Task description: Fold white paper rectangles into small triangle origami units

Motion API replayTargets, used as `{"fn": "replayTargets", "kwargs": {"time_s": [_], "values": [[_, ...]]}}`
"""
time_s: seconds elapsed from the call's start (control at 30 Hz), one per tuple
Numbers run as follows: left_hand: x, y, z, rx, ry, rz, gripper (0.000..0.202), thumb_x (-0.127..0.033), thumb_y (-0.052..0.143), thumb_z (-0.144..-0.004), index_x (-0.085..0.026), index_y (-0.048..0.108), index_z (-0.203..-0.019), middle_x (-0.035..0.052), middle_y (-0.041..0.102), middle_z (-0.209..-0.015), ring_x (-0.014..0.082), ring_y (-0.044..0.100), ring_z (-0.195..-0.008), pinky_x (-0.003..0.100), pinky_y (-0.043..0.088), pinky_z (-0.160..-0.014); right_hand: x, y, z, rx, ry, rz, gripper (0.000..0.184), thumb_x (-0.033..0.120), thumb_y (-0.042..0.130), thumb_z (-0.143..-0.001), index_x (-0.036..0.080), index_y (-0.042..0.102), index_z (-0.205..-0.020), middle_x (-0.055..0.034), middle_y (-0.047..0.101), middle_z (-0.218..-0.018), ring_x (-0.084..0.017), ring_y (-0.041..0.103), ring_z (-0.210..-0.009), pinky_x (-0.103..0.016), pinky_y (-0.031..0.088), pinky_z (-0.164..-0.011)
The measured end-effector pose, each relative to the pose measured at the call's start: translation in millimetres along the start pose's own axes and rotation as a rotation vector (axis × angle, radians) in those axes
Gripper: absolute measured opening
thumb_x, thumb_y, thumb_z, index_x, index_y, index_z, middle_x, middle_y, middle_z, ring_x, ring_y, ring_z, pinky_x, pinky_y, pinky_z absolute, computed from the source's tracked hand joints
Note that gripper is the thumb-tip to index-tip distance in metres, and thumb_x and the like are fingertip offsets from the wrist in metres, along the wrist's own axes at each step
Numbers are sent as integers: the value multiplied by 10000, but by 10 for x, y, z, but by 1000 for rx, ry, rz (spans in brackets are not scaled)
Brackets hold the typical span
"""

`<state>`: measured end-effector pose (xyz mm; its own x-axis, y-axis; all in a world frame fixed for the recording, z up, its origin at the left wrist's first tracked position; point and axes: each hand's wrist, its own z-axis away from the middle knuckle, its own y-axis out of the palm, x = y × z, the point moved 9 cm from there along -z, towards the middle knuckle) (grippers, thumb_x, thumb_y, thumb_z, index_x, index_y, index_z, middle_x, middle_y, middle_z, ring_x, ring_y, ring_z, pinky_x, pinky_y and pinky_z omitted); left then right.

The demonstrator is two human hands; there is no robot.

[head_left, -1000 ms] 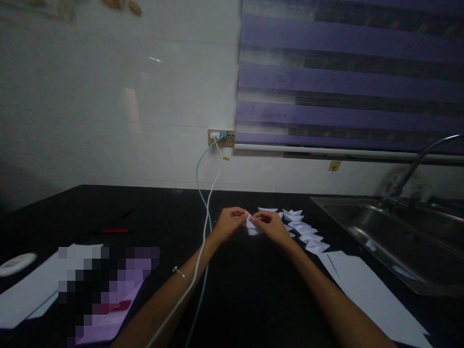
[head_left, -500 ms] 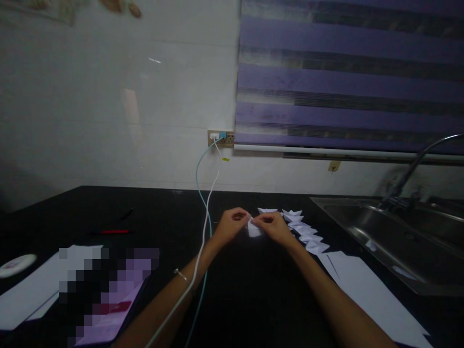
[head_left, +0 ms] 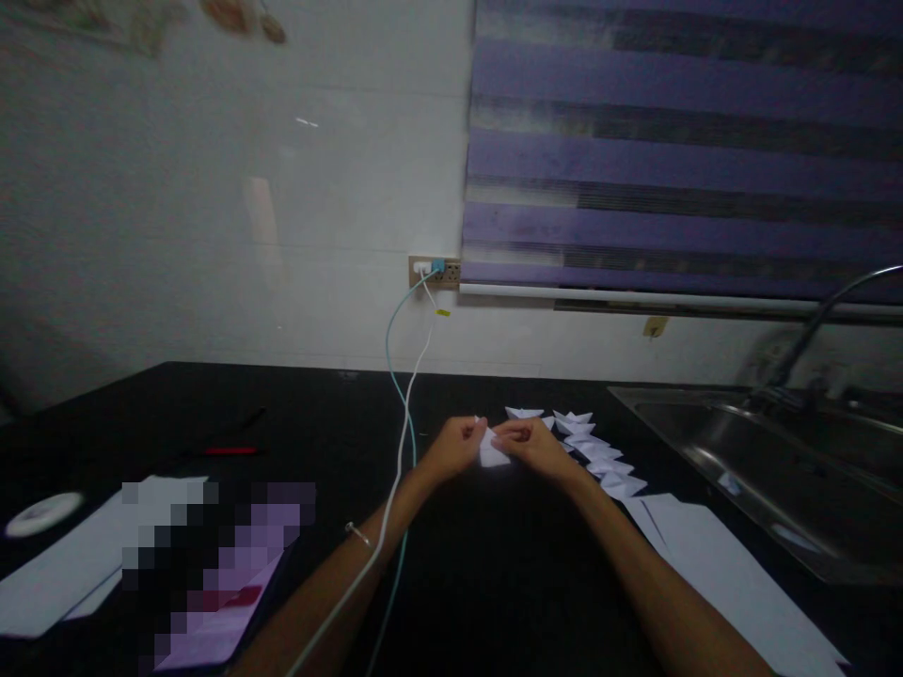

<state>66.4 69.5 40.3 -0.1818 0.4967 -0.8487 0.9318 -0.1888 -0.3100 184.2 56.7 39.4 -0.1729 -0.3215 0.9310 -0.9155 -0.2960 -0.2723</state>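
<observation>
Purple striped blind (head_left: 677, 150) fills the upper right, over a white tiled wall. Black tabletop (head_left: 212, 404) runs the full width below it. Steel sink (head_left: 776, 451) is set into it at your far right, with the faucet (head_left: 818, 324) arcing over it.

White paper sheets (head_left: 726, 574) lie flat just right of your right forearm. More white paper (head_left: 63, 564) lies at the left edge.

Two cables (head_left: 402, 442), one white and one teal, drop from the wall socket (head_left: 434, 272) and cross your left forearm.

A row of folded paper shapes (head_left: 599, 456) lies on the tabletop just right of your hands.

Your left hand (head_left: 458, 447) and right hand (head_left: 536, 447) meet mid-tabletop. Both have their fingers pinched closed on one small white folded paper piece (head_left: 492, 453), which sits between them, low over the tabletop. Can't tell if it touches the surface.

Red pen (head_left: 229, 451) is well apart to the left. Thin bracelet (head_left: 358, 534) is on your left wrist.
</observation>
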Motion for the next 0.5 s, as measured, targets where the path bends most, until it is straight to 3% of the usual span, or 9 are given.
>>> {"fn": "replayTargets", "kwargs": {"time_s": [0.2,0.33,0.5], "values": [[56,152,53,193,-25,-44,528,-557,400,-870,-126,562,-611,-17,458,-534,91,371,-485,219,259,-475,-45,-78,-2,-76,24,23,355,461,703,-697,119,708,-794,2,596,-589,-92,457,-495,-227,309,-470],[42,133,57,179,-7,-106,559,-547,325,-900,-125,596,-654,0,502,-557,112,410,-507,232,287,-492,-53,-78,-21,-134,8,26,340,451,695,-706,126,703,-807,-8,619,-614,-107,491,-513,-230,336,-475],[0,90,53,146,-23,-49,553,-585,365,-875,-123,613,-696,8,522,-597,120,432,-551,234,301,-515,36,-104,-28,-207,-95,39,285,403,695,-715,164,710,-869,-57,688,-847,-172,605,-738,-287,462,-653]]}}
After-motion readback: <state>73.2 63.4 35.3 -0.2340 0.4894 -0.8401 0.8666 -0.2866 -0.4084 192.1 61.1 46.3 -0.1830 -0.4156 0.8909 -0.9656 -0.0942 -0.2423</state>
